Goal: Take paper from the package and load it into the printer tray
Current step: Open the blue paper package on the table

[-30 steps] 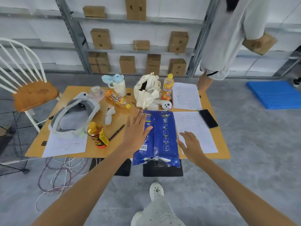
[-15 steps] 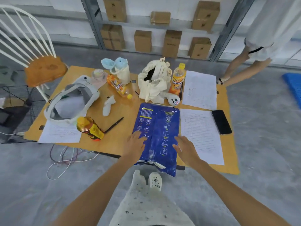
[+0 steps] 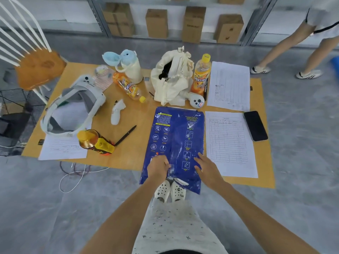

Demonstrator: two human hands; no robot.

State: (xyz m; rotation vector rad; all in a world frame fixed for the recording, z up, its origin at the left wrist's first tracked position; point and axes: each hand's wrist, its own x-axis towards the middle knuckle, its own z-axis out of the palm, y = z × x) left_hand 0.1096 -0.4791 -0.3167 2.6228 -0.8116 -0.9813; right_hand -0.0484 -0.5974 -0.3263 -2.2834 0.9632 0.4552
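A person looks down at a low orange table (image 3: 128, 158) from above, both bare forearms reaching forward. A blue plastic paper package (image 3: 176, 142) lies lengthwise at the table's centre, its near end hanging past the table's near edge above the person's white clogs (image 3: 170, 191).

The left hand (image 3: 158, 168) rests on the package's near left part, fingers curled in and pinching the wrapper at a torn white flap near the open end. The right hand (image 3: 206, 168) lies flat on the package's near right part, fingers loosely spread and pressing down, closed around nothing.

Taking the package as the clock's centre: at 3 o'clock, just beside it, lies a printed form sheet (image 3: 231, 143), and beyond that a black phone (image 3: 255, 126) face up. At 1 o'clock stands an upright orange drink bottle (image 3: 201, 74) with a second printed sheet (image 3: 229, 85) to its right. At 12 o'clock sits a cream cloth bag (image 3: 172, 83), open at the top, with a white controller (image 3: 197, 102) touching its base. At 11 o'clock a second orange bottle (image 3: 128, 88) lies on its side. At 9 o'clock lie a black pen (image 3: 125, 135) and a tilted yellow-capped bottle (image 3: 95, 142). At 10 o'clock rests a white headset (image 3: 73, 107).

A white wooden chair (image 3: 33, 65) stands at the far left. Cardboard boxes (image 3: 194, 24) line a shelf behind the table, and another person's legs (image 3: 293, 46) show at the upper right.
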